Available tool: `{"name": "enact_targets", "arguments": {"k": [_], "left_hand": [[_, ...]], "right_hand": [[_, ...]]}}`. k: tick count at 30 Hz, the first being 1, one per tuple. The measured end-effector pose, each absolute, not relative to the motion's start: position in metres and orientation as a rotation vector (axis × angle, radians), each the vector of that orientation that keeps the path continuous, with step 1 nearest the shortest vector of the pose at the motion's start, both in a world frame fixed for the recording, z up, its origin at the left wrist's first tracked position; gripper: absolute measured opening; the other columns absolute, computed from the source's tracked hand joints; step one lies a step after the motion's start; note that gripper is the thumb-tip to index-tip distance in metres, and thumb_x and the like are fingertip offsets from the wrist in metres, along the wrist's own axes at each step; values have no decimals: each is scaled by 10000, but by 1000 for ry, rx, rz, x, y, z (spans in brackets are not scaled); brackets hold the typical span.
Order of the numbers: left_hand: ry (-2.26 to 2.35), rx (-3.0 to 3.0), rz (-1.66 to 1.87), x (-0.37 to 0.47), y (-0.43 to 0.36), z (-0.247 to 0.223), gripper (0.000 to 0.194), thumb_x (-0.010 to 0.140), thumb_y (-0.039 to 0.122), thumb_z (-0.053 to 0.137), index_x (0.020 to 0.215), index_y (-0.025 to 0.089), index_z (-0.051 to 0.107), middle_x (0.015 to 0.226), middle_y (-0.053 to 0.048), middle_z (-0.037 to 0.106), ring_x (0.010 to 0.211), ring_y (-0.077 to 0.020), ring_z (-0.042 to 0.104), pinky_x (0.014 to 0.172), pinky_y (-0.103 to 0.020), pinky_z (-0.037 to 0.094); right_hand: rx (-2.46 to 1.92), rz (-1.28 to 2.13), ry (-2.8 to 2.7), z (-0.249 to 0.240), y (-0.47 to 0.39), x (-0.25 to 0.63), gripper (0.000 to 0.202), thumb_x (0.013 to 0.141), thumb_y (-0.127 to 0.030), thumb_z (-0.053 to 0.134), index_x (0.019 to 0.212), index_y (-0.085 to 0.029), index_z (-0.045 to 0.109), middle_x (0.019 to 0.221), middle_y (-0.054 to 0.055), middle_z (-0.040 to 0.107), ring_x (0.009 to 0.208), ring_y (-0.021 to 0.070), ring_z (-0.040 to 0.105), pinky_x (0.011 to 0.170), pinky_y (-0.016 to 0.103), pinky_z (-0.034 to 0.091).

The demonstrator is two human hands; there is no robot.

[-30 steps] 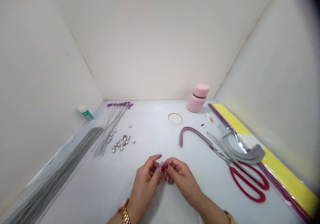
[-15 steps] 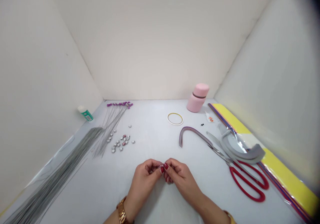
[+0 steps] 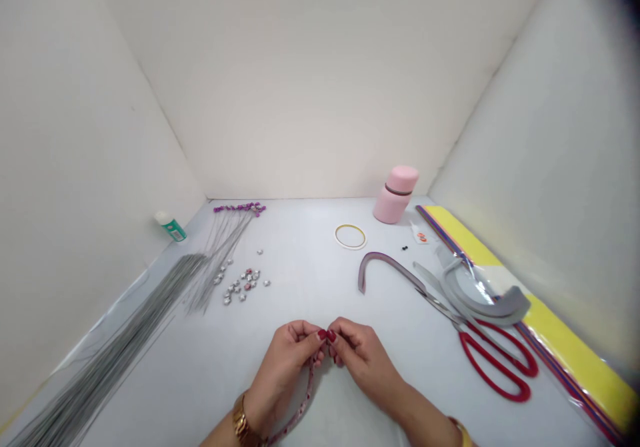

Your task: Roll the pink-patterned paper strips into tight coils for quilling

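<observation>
A narrow pink and silver strip [image 3: 306,400] hangs from the fingertips of my left hand [image 3: 293,360] and curves down toward the gold watch on that wrist. My left thumb and fingers are pinched on the strip's upper end. My right hand [image 3: 363,360] meets it, thumb and index fingertip pinched right against the left thumb; what lies between these fingertips is too small to tell. Small silver and pink folded stars [image 3: 243,286] lie on the table to the left, beyond my hands.
Grey wires [image 3: 135,334] and purple-tipped stems [image 3: 235,224] lie left, near a green glue bottle [image 3: 173,226]. Rightward are a tape ring [image 3: 350,247], pink flask [image 3: 395,195], curled grey strips [image 3: 393,260], red-handled scissors [image 3: 493,360], a small packet [image 3: 420,234] and yellow sheets [image 3: 565,347].
The pink and silver strip now shows hanging below my left hand, where it was not visible before. My fingertips have shifted slightly and the left wrist has turned a little.
</observation>
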State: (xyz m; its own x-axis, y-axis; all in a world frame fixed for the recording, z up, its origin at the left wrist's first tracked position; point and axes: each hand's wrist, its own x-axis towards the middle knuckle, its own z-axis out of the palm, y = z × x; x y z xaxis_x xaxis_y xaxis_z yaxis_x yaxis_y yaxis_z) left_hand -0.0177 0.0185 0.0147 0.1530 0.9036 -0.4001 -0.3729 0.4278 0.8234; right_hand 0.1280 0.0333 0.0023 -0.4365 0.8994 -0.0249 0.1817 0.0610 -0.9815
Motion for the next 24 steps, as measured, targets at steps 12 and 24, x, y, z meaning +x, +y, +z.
{"name": "enact_targets", "arguments": {"k": [12,24], "left_hand": [[955,508,847,-18,15,17,133,751,276,531,712,167,467,559,60,419,410,-34,285,373,-160,138],[968,760,946,-14,14,23,179,830,328,476,789,155,458,613,31,471,441,-49,277,378,-161,211]], "right_hand": [[-1122,1466,-1675,-1,35,126,269,872,-334,413,676,-170,494,524,-35,476,488,100,425,493,216,333],[-1066,1587,-1473,6,36,125,285,867,-362,423,665,-167,472,551,-28,506,476,87,416,489,213,340]]}}
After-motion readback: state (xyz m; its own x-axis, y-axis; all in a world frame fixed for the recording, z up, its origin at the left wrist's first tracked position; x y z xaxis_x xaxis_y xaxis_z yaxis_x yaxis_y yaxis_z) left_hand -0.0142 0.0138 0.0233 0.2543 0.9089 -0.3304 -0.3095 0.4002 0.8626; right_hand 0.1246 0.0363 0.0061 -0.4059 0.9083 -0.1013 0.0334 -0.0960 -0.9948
